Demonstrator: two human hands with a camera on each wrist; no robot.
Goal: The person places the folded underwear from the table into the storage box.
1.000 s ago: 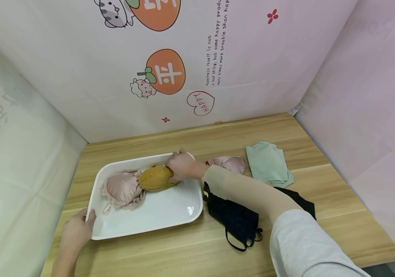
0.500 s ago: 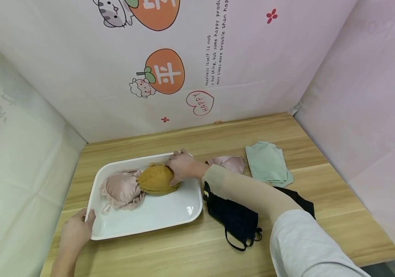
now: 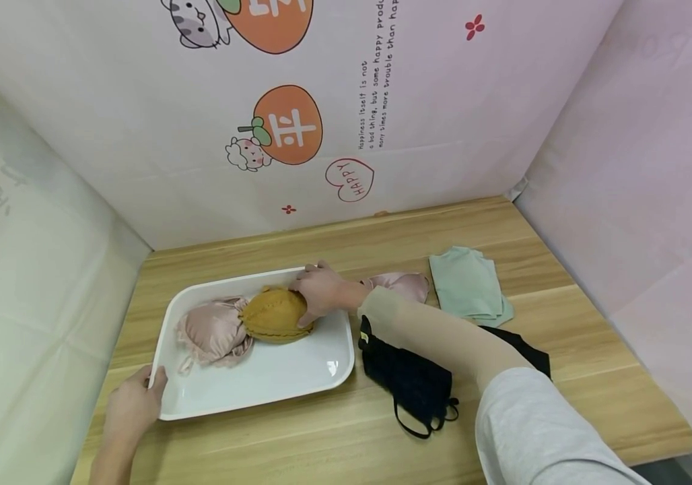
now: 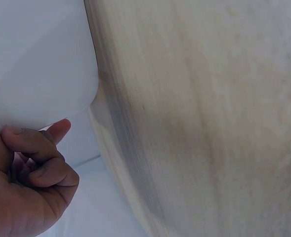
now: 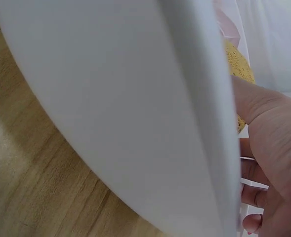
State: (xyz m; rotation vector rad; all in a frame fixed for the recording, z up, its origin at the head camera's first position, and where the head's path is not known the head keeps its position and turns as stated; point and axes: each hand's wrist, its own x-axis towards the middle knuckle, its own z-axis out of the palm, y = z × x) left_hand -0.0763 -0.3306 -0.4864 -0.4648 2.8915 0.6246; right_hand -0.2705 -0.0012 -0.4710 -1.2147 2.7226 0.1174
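A white tray (image 3: 249,394) sits on the wooden table. My left hand (image 3: 134,401) grips its left end, with the thumb over the rim; in the left wrist view the left hand (image 4: 31,182) has curled fingers at the tray's edge. Inside the tray, a pink satin bra (image 3: 215,330) lies folded at the left. Against it lies a mustard folded bra (image 3: 276,314), cups bulging upward. My right hand (image 3: 322,291) reaches over the right end and holds the mustard bra, thumb on the near side, fingers toward the far side. The tray wall partly hides this grip in the right wrist view.
Right of the tray lie another pink bra (image 3: 403,286), partly behind my forearm, and a dark garment with straps (image 3: 412,384). Farther right are folded mint-green cloth (image 3: 467,283) and a black piece (image 3: 524,350) partly under the arm. Printed sheets (image 3: 200,168) wall the table's back and sides.
Since a second ago the mustard bra has turned slightly and spread wider in the tray under my right hand. My left hand keeps its place on the tray.
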